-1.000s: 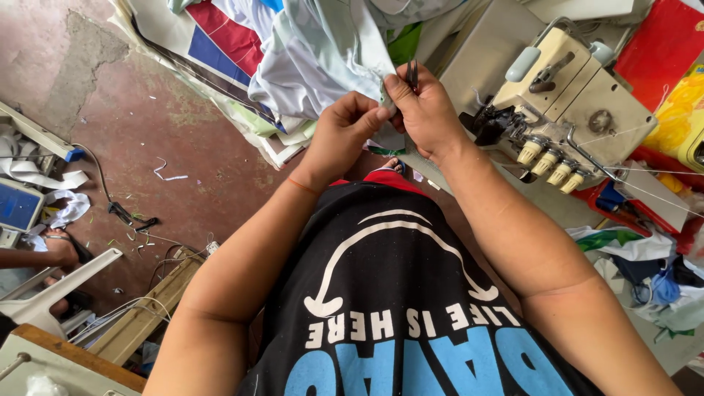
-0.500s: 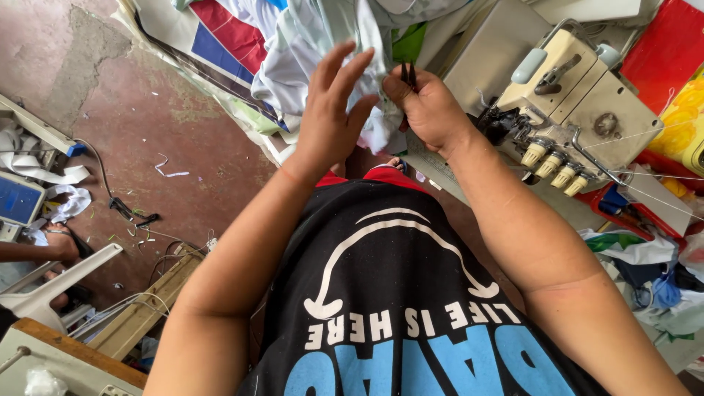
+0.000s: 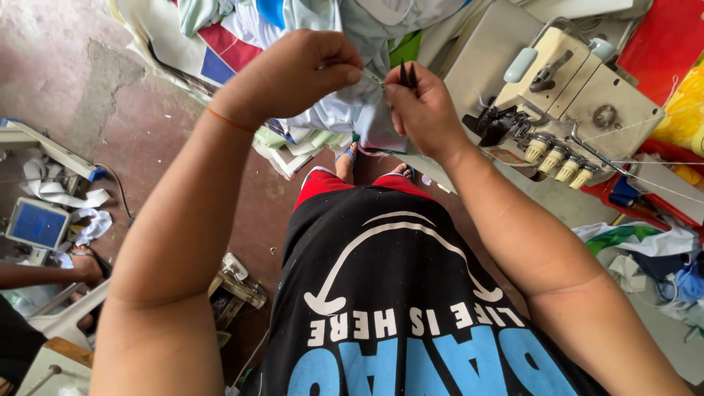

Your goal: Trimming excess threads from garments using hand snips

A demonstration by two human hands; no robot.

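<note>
My left hand (image 3: pixel 297 73) is closed, pinching the edge of a pale blue-white garment (image 3: pixel 352 110) that hangs down in front of me. My right hand (image 3: pixel 419 110) grips small dark thread snips (image 3: pixel 408 73), their tips pointing up right beside the pinched fabric edge. The two hands nearly touch, above my lap. More of the garment's cloth drapes below and behind them.
A cream overlock sewing machine (image 3: pixel 579 95) with several tension knobs stands on a table at the right. Coloured fabric pieces (image 3: pixel 220 37) are piled at the top. Another person's arm (image 3: pixel 44 273) and a blue-screened device (image 3: pixel 37 224) are at the left over a red concrete floor.
My left hand, spread open half a second ago, has closed again on the fabric edge. My right hand has kept hold of the snips, close to the cloth.
</note>
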